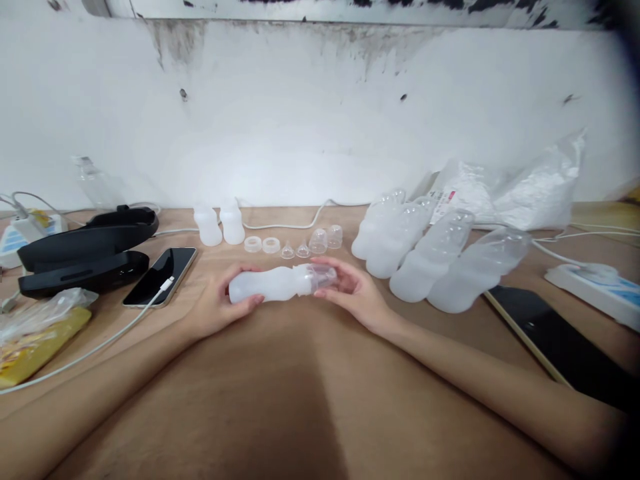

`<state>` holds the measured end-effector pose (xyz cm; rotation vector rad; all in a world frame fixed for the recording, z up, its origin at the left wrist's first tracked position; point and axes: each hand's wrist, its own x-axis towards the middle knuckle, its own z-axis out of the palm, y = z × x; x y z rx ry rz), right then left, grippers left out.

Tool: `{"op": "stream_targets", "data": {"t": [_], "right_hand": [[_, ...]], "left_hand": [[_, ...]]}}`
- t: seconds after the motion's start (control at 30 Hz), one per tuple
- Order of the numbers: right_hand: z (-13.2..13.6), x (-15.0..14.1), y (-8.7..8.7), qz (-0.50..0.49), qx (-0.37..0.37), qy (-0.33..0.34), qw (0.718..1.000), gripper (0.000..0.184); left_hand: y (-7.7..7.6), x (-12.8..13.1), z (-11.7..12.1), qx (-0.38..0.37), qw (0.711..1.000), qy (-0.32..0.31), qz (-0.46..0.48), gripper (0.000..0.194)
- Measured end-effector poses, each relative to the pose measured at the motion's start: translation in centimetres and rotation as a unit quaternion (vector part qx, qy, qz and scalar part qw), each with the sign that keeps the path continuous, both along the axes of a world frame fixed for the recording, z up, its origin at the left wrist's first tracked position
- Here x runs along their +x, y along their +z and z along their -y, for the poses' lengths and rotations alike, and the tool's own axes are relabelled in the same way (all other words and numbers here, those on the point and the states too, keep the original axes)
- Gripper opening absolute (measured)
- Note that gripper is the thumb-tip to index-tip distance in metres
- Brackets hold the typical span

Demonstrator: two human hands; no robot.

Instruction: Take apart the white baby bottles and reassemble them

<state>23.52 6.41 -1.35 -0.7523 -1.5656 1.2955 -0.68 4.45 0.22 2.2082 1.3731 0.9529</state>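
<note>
A frosted white baby bottle [267, 284] lies sideways between my hands, above the middle of the table. My left hand [225, 300] is closed around its base end. At the other end, the fingers of my right hand [353, 290] grip the clear cap over the collar. Behind the bottle sit two white collar rings [262, 245], two clear nipples [295, 250] and two clear caps [326, 239] in a row. Two open bottle bodies [219, 225] stand upright to the left of these. Several capped bottles [425, 257] stand on the right.
On the left are a phone [161, 277] with a white cable, a black case [87, 250] and a yellow packet [45, 333]. To the right lie a dark tablet-like device [555, 340], a power strip [595, 287] and white plastic bags [510, 190]. A wall [295, 120] rises behind.
</note>
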Motion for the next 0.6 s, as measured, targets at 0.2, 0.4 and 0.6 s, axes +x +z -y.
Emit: {"op": "stream_targets", "data": {"t": [0.2, 0.4, 0.6], "right_hand": [[0.4, 0.0, 0.2, 0.082, 0.039, -0.024, 0.996, 0.043], [0.5, 0.3, 0.6, 0.107, 0.054, -0.020, 0.993, 0.042], [0.5, 0.3, 1.0, 0.132, 0.040, -0.017, 0.990, 0.045]], "left_hand": [[0.3, 0.3, 0.5, -0.003, 1.000, -0.005, -0.019, 0.035], [0.6, 0.9, 1.2, 0.009, 1.000, -0.004, -0.017, 0.033], [0.6, 1.4, 1.3, -0.019, 1.000, 0.020, 0.002, 0.032]]}}
